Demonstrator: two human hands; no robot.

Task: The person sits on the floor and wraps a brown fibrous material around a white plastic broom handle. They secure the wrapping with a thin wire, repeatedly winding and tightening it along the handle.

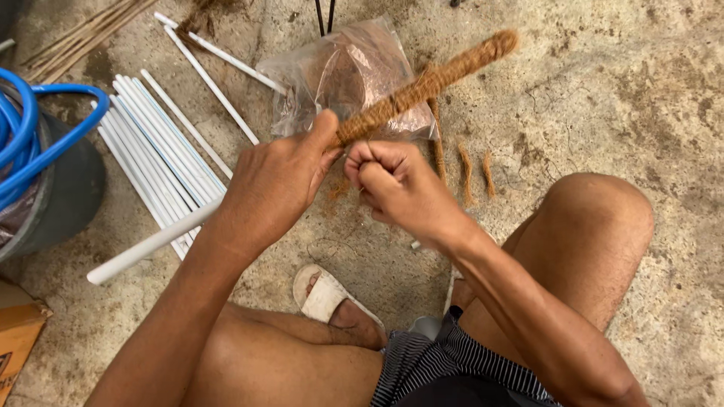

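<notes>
The long white plastic pipe wrapped in brown coconut fibre (422,83) runs on a diagonal, from its bare white end at the lower left up to its fibre-covered tip at the upper right, above the concrete floor (641,113). The left hand (271,188) has its fingers clamped around the pipe just where the wrapping begins. The right hand (396,185) is just beside it, touching almost, fingers closed together on a thin strand of fibre at that same edge. Both hands are equally near this edge. A clear plastic bag of fibre (339,71) lies under the wrapped part.

clear crumpled plastic bag (343,75) of brown fibre on floor, top centre; brown cardboard box (15,335) corner, lower left.
</notes>
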